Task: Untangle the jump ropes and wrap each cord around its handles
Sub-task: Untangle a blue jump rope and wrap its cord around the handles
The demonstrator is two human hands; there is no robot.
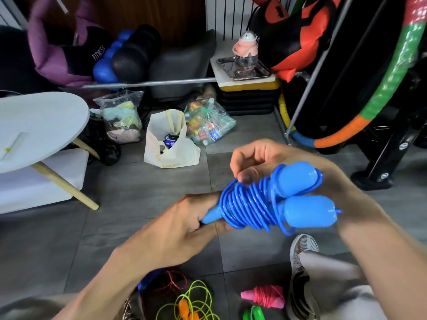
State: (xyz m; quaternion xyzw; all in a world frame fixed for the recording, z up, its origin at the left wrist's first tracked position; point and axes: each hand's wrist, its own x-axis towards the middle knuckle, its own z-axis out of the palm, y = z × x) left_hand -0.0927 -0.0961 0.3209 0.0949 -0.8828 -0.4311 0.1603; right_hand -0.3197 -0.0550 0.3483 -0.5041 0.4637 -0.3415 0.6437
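Observation:
A blue jump rope point(265, 202) is held above the floor, its cord coiled many times around its two blue handles, which lie side by side. My left hand point(184, 225) grips the narrow ends of the handles. My right hand point(265, 158) curls over the coil from above, thumb and fingers pinching the cord near its left end. On the floor below lie a pink rope point(265, 296) wound on its handles, a loose neon-yellow cord with orange handles point(191, 301), a red cord point(171, 282) and green handles point(253, 314).
A white tote bag point(171, 144) and plastic bags point(208, 123) sit on the grey tile floor ahead. A round white table point(39, 125) stands at left. A black rack with a striped hoop point(374, 107) fills the right. My shoe point(300, 248) is below the rope.

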